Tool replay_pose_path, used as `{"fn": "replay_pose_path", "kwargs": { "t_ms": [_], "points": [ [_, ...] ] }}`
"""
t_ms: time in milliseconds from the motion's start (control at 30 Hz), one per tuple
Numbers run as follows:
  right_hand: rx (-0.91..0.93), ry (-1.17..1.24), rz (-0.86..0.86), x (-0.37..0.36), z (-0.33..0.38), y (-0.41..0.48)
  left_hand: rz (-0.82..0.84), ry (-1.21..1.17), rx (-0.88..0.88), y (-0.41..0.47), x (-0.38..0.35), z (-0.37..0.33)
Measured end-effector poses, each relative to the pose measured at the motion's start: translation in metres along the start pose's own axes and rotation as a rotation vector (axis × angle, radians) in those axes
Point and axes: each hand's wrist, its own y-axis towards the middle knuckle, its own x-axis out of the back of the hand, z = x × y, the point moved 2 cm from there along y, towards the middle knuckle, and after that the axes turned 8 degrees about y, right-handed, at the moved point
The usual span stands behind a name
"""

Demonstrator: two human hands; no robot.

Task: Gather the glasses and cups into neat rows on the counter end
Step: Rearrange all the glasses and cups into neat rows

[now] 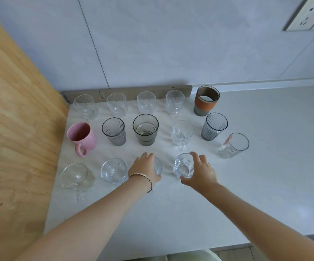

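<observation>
Left hand curls round a clear glass, right hand curls round a second glass, both in the front row on the counter, probably to line them up; stray glass sits off right.

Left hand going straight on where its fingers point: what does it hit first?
Likely the smoky grey glass tumbler in the middle row, just beyond the left hand gripping a clear glass; depth unclear.

I see pale grey panelled wall | socket plate upper right | wooden side panel left | white bench, soft light
</observation>
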Motion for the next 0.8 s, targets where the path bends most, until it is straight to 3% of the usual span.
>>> {"fn": "replay_pose_path", "kwargs": {
  "t_ms": [100, 200, 333, 433, 600, 800],
  "points": [
    [-0.006, -0.030, 0.013, 0.001, -0.001, 0.001, -0.052, 0.134, -0.054, 0.002, 0.009, -0.008],
    [0.004, 0.008, 0.004, 0.011, -0.004, 0.001, -0.178, 0.037, -0.155, 0.011, 0.035, -0.030],
    [0.043, 0.043, -0.142, 0.045, -0.018, 0.006, -0.207, 0.037, -0.231, 0.042, 0.062, -0.069],
    [0.044, 0.038, -0.228, 0.076, -0.038, 0.016, -0.126, 0.097, -0.194, 0.071, 0.060, -0.091],
    [0.067, -0.007, -0.301, 0.114, -0.078, 0.032, -0.084, -0.006, -0.046, 0.095, 0.044, -0.107],
    [0.034, -0.079, -0.070, 0.128, -0.111, 0.052, -0.188, -0.037, 0.055, 0.097, 0.037, -0.114]
  ]
}}
